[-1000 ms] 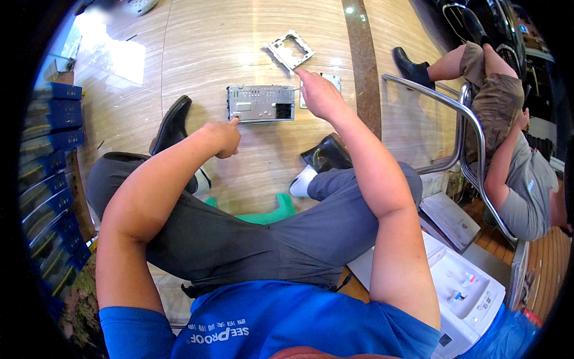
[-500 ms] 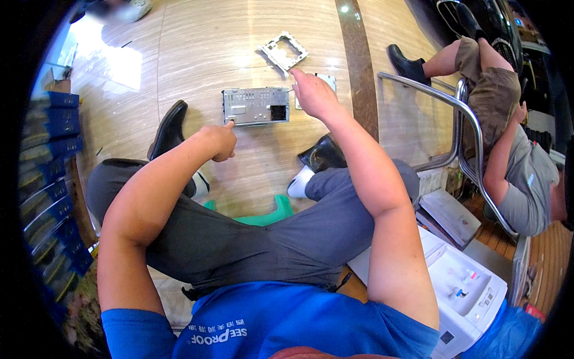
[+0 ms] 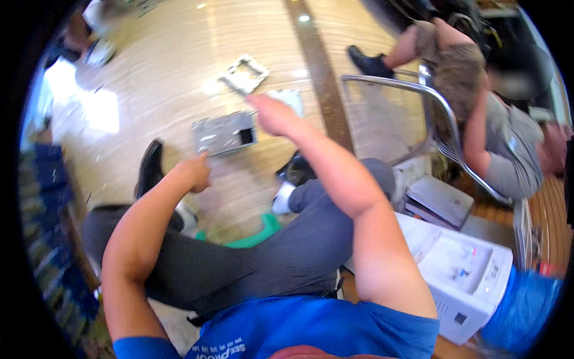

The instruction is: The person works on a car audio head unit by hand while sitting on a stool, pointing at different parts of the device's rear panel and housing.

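Note:
A silver perforated metal box (image 3: 218, 131) with a dark square opening lies on the floor between my feet. My left hand (image 3: 191, 172) is at its near left corner, index finger stretched toward it, other fingers curled. My right hand (image 3: 272, 113) is beyond the box's right end, fingers bent, its fingertips by a pale square frame (image 3: 254, 67) with an open middle; what they hold, if anything, is blurred. A flat light plate (image 3: 290, 99) lies partly behind that hand.
A seated person (image 3: 454, 72) is at the right in a tubular metal chair (image 3: 394, 82); another person's foot (image 3: 98, 52) shows at top left. Blue boxes (image 3: 48, 173) line the left. A white dispenser (image 3: 463, 269) stands at lower right. Green plastic (image 3: 254, 233) lies below my legs.
The whole view has shifted and blurred, with the box and frame now lower left in it and more of the upper-left person visible. Both hands keep their places by the parts.

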The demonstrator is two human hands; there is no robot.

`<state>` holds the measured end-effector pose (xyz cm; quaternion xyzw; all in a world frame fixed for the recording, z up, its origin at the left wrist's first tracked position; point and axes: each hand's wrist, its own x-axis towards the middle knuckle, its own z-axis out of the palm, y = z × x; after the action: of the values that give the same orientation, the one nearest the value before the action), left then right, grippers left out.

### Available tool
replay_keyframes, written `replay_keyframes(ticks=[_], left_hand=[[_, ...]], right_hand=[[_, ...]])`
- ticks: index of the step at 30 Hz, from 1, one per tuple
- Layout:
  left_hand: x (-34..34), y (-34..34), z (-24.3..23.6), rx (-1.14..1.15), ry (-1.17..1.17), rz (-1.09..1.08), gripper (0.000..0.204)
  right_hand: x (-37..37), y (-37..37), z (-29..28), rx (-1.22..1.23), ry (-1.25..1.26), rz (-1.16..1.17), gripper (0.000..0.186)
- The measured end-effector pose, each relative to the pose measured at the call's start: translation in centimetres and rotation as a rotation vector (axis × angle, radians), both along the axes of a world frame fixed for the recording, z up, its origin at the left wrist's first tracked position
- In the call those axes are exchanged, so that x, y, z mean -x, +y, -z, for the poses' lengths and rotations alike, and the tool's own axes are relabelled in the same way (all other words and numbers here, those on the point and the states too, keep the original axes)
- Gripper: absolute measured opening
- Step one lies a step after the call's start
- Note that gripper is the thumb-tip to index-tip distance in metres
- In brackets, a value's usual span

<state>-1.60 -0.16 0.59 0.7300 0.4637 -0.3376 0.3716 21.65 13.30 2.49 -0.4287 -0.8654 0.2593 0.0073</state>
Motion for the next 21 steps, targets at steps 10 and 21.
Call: replay_keyframes(ticks=[10, 21], left_hand=[[-0.6, 0.8, -1.7, -0.014, -0.023, 0.009, 0.047], [-0.4, 0.9, -1.2, 0.019, -0.013, 0.005, 0.049]], right_hand=[[-0.1, 0.6, -2.0, -0.047, -0.118, 0.074, 0.021], [-0.3, 0.4, -1.9, 0.002, -0.116, 0.044, 0.023]])
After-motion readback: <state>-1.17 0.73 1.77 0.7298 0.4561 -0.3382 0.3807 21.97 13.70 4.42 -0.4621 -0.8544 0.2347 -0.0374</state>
